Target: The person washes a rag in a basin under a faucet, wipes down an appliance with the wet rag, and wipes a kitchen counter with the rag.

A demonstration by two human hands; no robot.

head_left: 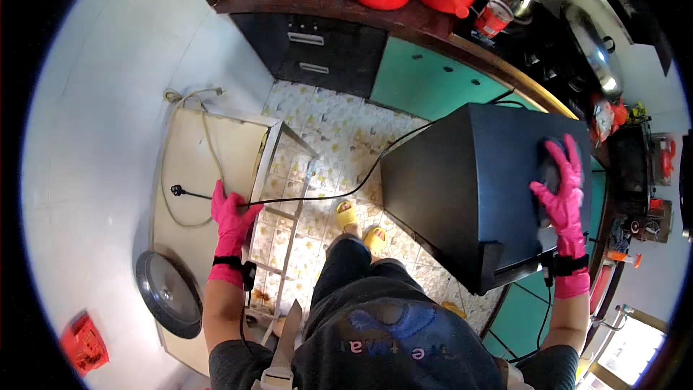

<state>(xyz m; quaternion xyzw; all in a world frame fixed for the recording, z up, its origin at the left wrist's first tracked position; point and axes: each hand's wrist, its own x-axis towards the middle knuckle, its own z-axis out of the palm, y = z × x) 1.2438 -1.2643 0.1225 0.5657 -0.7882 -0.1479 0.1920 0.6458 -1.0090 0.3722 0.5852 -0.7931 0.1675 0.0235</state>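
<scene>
The left hand [232, 218] curls around a black cord [317, 198] over the table [234, 144], while the right hand [564, 198] spreads wide on a dark cloth [548, 173] against the black box [498, 180].

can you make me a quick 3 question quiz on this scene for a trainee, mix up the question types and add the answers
1. Multiple choice: Which thing is the left hand touching?
a) the red bucket
b) the black cord
c) the round lid

2. True or false: The right hand is at the round lid.

3. Fill in the missing word: The slippers on the person's feet are ____.

Key
1. b, the black cord.
2. False; it is at the dark box-shaped appliance.
3. Yellow.
</scene>
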